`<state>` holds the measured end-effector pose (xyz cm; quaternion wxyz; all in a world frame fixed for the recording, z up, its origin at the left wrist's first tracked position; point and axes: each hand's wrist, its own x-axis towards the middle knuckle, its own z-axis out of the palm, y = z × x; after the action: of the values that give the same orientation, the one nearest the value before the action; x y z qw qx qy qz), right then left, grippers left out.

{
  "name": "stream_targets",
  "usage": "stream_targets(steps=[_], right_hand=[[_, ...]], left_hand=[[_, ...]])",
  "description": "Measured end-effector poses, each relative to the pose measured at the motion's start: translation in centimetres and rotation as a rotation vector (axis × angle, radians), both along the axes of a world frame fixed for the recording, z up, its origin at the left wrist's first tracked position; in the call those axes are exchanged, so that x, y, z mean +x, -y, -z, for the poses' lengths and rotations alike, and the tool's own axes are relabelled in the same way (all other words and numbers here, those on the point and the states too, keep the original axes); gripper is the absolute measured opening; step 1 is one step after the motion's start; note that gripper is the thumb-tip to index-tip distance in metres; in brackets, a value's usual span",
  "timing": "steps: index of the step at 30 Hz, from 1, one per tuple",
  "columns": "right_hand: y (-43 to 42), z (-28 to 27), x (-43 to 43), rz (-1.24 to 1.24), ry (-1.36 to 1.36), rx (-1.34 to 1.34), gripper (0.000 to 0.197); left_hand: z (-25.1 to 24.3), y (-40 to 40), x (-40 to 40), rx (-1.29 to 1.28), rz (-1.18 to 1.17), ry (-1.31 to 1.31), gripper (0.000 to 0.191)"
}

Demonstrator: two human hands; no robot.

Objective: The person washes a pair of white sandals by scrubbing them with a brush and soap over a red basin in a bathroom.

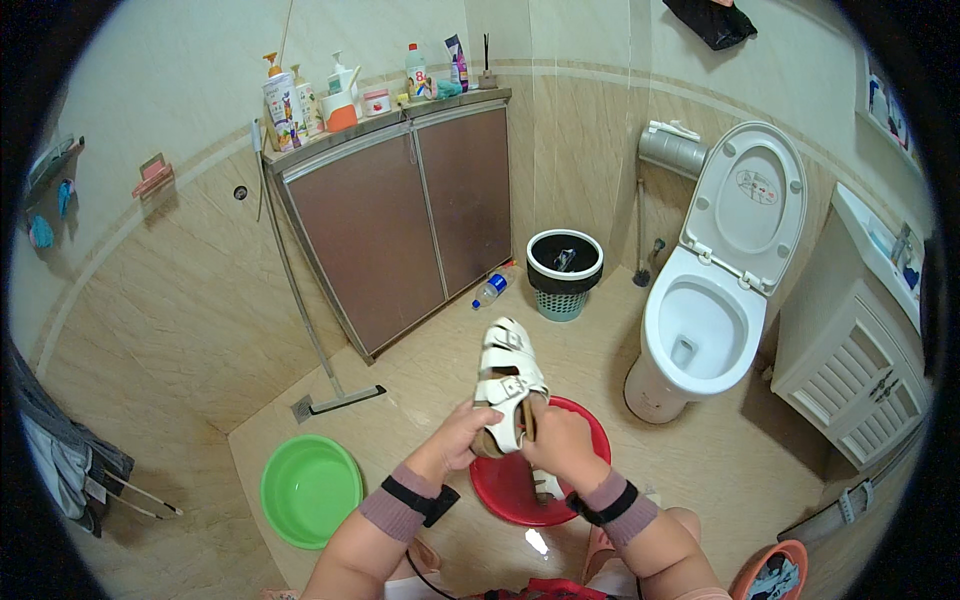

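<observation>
A white buckled sandal [504, 375] with a brown sole is held up over the red basin [487, 501], its toe pointing away from me. My left hand [459, 436] grips the heel end, thumb across the strap. On the other side, my right hand [562, 441] is closed around a small tan-edged object [531, 418] at the sandal's opening; its full shape is hidden by my fingers. Inside the basin lies a second white sandal [550, 485], partly covered by my right wrist.
A green basin [311, 491] stands at left, near a floor squeegee [349, 400]. Ahead are a cabinet [367, 232] topped with bottles, a plastic bottle [493, 288] on the floor and a trash bin [564, 285]. The toilet [701, 330] and an orange basket [750, 568] are at right.
</observation>
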<state>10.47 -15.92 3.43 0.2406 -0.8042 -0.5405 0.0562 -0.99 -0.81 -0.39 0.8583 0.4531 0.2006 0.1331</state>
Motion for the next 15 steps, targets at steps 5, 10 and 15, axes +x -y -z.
stream_targets(steps=[5, 10, 15], right_hand=[[0.6, -0.2, -0.6, -0.067, 0.006, -0.051, 0.049], [-0.1, -0.1, 0.3, -0.024, -0.032, -0.008, 0.053], [0.8, -0.9, -0.1, -0.062, 0.006, -0.051, 0.057]], left_hand=[[0.5, -0.6, -0.1, -0.194, 0.029, 0.030, 0.050], [-0.1, -0.1, 0.1, -0.041, 0.024, 0.016, 0.051], [-0.4, -0.1, 0.1, -0.202, 0.053, 0.029, 0.052]])
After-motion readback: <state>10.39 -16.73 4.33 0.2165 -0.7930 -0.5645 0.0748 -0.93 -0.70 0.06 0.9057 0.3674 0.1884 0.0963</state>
